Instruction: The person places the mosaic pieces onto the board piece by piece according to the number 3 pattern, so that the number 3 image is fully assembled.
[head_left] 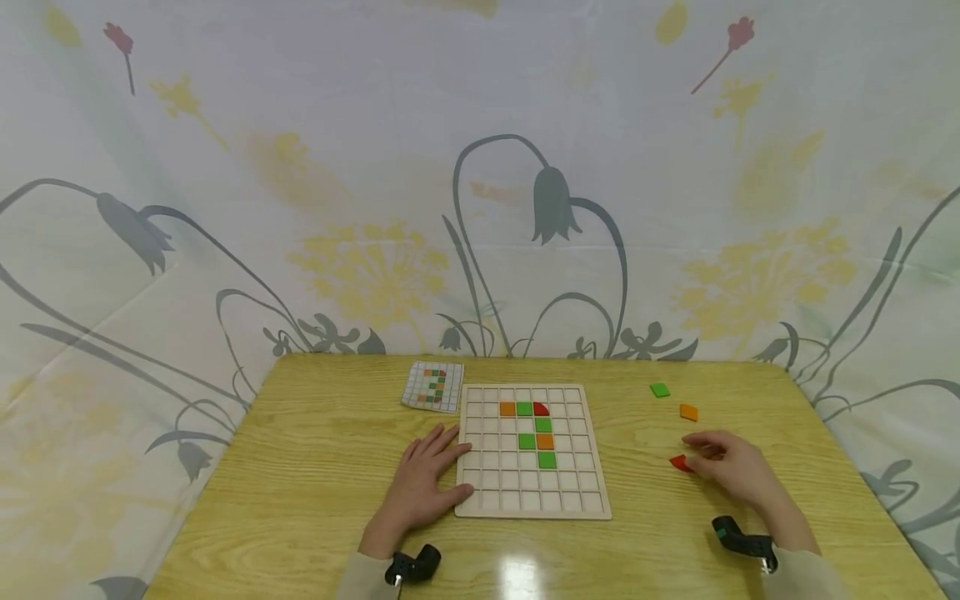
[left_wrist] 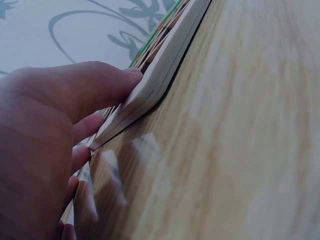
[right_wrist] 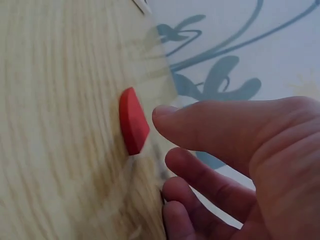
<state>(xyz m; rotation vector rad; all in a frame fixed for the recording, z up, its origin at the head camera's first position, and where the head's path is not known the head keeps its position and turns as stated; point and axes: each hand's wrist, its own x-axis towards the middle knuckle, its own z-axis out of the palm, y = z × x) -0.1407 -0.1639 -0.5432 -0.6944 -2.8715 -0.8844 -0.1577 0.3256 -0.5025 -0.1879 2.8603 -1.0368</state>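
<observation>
A light wooden grid board (head_left: pixel 490 479) lies on the table with several orange and green squares and a red quarter-round piece (head_left: pixel 541 409) in its cells. My left hand (head_left: pixel 422 487) rests at the board's left edge, fingers spread; in the left wrist view the thumb (left_wrist: pixel 107 82) lies on the rim near a corner. My right hand (head_left: pixel 733 467) hovers low at the right with fingers loosely bent. Just off its thumb tip, a loose red piece with one curved side (right_wrist: pixel 133 124) lies on the wood, and a gap shows between them in the right wrist view.
Behind the board's left corner lies a paper card (head_left: pixel 433 386) printed with a grid of coloured cells. A green piece (head_left: pixel 660 390) and an orange piece (head_left: pixel 688 412) lie beyond my right hand. A patterned cloth (head_left: pixel 495 250) hangs behind the table.
</observation>
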